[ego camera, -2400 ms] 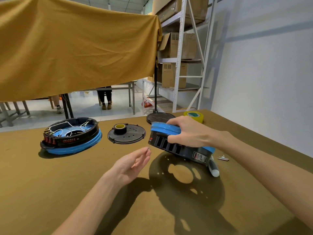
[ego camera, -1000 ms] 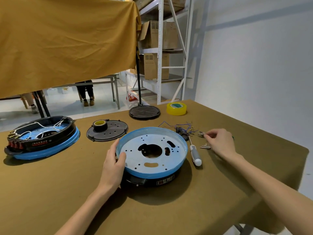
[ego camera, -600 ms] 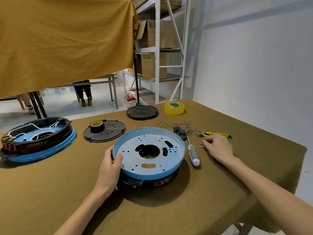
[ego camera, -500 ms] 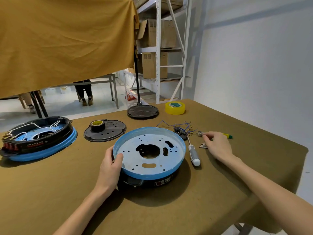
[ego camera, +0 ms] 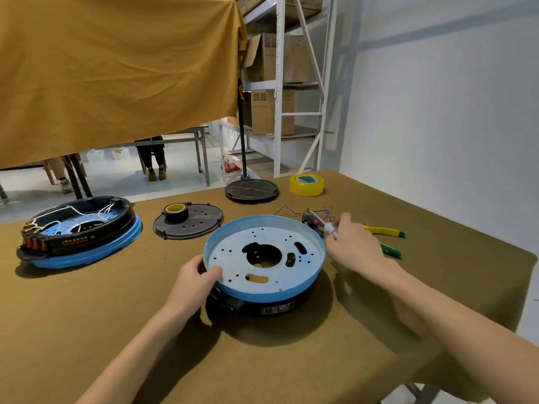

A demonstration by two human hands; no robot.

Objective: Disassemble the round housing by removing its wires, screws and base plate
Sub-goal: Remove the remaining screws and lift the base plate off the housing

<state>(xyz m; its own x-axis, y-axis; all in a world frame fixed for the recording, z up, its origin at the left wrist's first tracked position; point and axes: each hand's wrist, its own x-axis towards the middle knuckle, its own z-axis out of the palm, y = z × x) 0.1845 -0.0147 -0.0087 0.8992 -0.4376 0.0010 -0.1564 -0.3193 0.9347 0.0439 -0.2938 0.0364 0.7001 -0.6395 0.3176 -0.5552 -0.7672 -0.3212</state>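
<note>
While the left hand (ego camera: 194,277) curls over the near-left rim of the housing (ego camera: 264,263), thumb inside the blue lip, the right hand (ego camera: 354,248) closes round the pale handle of a screwdriver (ego camera: 329,228) just beyond the housing's right edge. The housing sits upturned at the table's (ego camera: 87,316) centre, its perforated blue base plate (ego camera: 233,255) facing up over a black body. It looks rigid and fairly weighty, the painted metal smooth enough to slip, so the rim is the likely sound hold. Loose wires (ego camera: 294,212) lie behind the right hand, pliers (ego camera: 385,230) beside it. Both forearms reach in from below, the right wrist bent inward. A second housing (ego camera: 78,234), a black cover (ego camera: 189,221) and tape (ego camera: 306,184) lie well apart.
</note>
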